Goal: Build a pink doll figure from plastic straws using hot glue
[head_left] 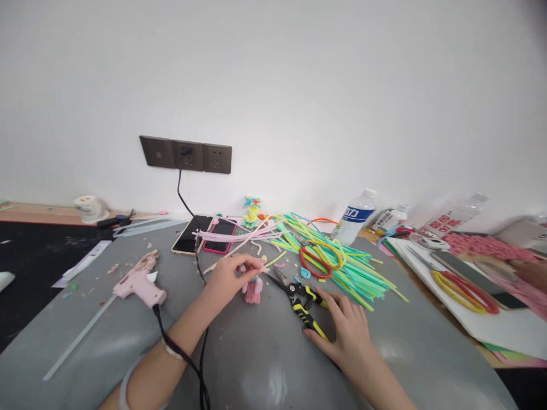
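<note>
My left hand point(233, 279) is closed in a pinch on a small pink pipe-cleaner figure point(252, 291), whose fringed lower part hangs below the fingertips. The fingers hide much of its upper part. My right hand point(348, 330) holds pliers point(301, 299) by their black and yellow handles, thumb on one handle and fingers on the other. The handles are spread, and the jaws point toward the figure. Beyond the pliers lie scissors with red and yellow handles point(316, 262) on a heap of green and yellow pipe cleaners point(354, 273).
A pink glue gun point(139, 285) lies left, its black cord point(199, 370) running past my left forearm. Two phones point(192, 234) lie behind, with pink pipe cleaners point(239, 234) across them. A bottle point(356, 216) leans near the wall. Paper and more scissors point(461, 290) are right, near another person's hand point(530, 273).
</note>
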The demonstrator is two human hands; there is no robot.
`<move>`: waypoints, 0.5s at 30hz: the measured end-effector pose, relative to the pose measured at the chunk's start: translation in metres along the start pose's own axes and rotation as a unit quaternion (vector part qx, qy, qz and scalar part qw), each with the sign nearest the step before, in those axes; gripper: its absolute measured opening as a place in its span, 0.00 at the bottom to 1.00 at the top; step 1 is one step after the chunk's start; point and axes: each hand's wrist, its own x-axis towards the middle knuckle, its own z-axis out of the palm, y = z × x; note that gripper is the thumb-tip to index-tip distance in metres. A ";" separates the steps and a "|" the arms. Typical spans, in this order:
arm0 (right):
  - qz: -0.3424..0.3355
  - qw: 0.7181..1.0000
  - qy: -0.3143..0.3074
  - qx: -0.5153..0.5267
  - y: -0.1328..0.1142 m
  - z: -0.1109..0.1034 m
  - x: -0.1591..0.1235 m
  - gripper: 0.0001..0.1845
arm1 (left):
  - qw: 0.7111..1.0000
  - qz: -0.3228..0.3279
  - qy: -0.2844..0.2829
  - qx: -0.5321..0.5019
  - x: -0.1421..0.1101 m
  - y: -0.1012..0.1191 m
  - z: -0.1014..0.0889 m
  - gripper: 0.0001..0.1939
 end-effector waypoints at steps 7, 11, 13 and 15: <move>0.022 0.997 0.047 0.053 -0.001 -0.016 -0.007 0.31 | 0.997 -0.060 0.005 -0.044 -0.001 0.002 0.000 0.07; 0.129 0.973 0.013 0.189 -0.003 -0.042 -0.020 0.28 | 0.995 -0.065 0.010 -0.069 -0.001 0.004 0.003 0.07; 0.198 0.931 -0.005 0.306 -0.004 -0.050 -0.024 0.27 | 0.996 -0.059 0.015 -0.067 -0.001 0.004 0.003 0.07; 0.250 0.855 -0.023 0.454 -0.009 -0.051 -0.024 0.27 | 0.997 -0.051 0.023 -0.056 -0.001 0.004 0.004 0.07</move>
